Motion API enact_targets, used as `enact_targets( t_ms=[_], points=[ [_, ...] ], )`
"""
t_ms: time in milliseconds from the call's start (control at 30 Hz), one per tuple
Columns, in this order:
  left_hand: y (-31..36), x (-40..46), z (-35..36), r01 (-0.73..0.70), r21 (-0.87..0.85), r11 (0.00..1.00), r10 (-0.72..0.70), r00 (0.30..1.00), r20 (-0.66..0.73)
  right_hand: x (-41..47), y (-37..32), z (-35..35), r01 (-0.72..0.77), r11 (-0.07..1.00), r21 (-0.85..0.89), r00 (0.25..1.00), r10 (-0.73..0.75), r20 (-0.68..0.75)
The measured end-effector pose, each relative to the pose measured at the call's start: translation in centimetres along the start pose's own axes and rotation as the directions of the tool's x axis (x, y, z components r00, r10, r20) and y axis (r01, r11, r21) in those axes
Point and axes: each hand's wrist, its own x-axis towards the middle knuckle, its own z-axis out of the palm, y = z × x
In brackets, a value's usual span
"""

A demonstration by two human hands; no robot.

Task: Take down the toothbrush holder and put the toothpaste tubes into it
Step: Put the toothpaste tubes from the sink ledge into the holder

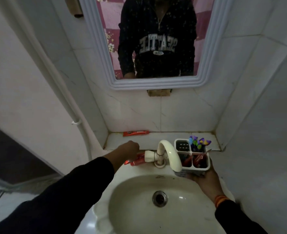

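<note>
My right hand (205, 179) grips the white four-compartment toothbrush holder (192, 157) from below, just right of the tap. Its back right cell holds toothbrushes with purple and blue heads (199, 142). The two front cells hold red tubes. My left hand (128, 149) is closed on a red toothpaste tube (136, 161) at the sink's back left rim, next to the tap handle. Another red toothpaste tube (135, 133) lies flat on the ledge against the wall.
A white curved tap (170, 154) rises between my hands above the white sink (131, 217), which has a metal drain (159, 198). A white-framed mirror (102, 48) hangs above the tiled ledge (147, 141). Tiled walls close in on both sides.
</note>
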Motion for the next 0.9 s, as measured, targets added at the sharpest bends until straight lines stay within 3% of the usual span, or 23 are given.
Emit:
enact_targets(
  t_ms=[167, 333, 500, 667, 900],
  points=[
    [-1.0, 1.8, 2.2, 0.02, 0.031, 0.999, -0.018, 0.998, -0.064, 0.0, 0.0, 0.0, -0.008, 1.0, -0.008, 1.0, 0.008, -0.015],
    [-1.4, 2.1, 3.4, 0.017, -0.108, 0.994, -0.028, 0.995, -0.099, 0.3, 0.6, 0.0, -0.018, 0.997, 0.07, 1.0, 0.017, 0.009],
    [-1.6, 1.8, 4.6, -0.001, -0.231, 0.973, -0.029, 0.991, -0.128, 0.2, 0.5, 0.1, -0.009, 1.0, 0.0, 1.0, 0.009, -0.017],
    [-2.2, 1.5, 4.9, 0.003, -0.218, 0.976, -0.032, 0.991, -0.128, 0.3, 0.5, 0.1, -0.005, 1.0, 0.014, 1.0, 0.005, -0.007],
    [-2.5, 0.2, 4.0, -0.022, -0.329, 0.944, -0.077, 0.956, -0.283, 0.3, 0.7, 0.1, -0.004, 1.0, -0.015, 0.999, 0.004, -0.035]
  ],
)
